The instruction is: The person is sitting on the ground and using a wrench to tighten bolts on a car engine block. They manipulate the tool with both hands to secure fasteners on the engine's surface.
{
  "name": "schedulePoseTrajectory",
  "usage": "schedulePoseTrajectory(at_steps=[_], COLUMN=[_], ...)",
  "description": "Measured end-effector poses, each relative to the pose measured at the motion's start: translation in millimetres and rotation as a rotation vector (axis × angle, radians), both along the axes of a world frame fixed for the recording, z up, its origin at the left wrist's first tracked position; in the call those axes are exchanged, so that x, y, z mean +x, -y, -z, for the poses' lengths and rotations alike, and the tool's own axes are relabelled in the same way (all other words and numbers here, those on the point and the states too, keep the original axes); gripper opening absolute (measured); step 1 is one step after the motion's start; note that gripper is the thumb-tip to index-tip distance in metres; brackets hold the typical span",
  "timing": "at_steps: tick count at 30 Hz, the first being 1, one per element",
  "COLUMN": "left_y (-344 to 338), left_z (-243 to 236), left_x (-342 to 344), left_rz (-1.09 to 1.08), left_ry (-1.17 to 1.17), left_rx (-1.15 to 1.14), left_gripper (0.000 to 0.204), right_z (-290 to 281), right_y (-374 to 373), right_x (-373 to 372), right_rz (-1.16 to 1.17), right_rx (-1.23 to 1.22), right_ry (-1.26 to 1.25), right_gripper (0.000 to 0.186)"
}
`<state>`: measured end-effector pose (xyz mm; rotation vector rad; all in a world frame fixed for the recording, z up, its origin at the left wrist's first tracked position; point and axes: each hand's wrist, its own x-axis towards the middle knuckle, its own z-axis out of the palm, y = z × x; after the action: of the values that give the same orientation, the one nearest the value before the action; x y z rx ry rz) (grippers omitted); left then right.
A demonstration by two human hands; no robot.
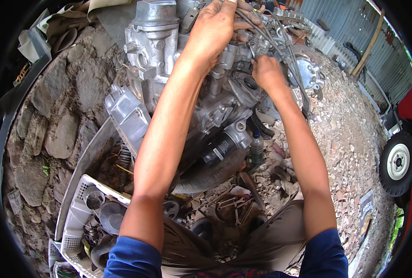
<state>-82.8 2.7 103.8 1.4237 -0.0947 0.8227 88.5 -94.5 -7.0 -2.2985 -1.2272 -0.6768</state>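
A silver engine point(155, 46) with castings, hoses and dark cables point(298, 83) fills the upper middle. My left hand point(215, 30) is at its top beside the cables, fingers curled among the parts; what they grip is partly hidden. Lower and to its right, my right hand point(268, 72) is closed on a thin metal tool point(253, 51) against the engine. A black cylindrical part point(217, 150) sits low on the engine, above an old tire point(206, 180).
Stone wall point(57, 102) at left, white plastic crate point(74, 222) of parts at lower left, plastic bottle point(256, 148), loose wrenches point(231, 204) by my feet, rubble ground point(345, 148), corrugated sheets point(335, 28) behind, red vehicle's wheel point(398, 162) at right.
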Motion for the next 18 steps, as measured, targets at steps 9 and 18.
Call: schedulePoseTrajectory(at_steps=[9,18], left_y=[0,2], left_z=[-2,-4], left_x=[2,-3], left_rz=[-0.038,-0.034], left_ry=[-0.014,-0.049], left_rx=[0.059,0.011], left_gripper=[0.042,0.037], right_z=[-28,-10], right_y=[-13,-12], right_x=[-27,-27], right_rz=[0.233,0.119], right_rx=[-0.035,0.071], right_ry=[-0.208,-0.213], right_gripper=[0.029,0.022])
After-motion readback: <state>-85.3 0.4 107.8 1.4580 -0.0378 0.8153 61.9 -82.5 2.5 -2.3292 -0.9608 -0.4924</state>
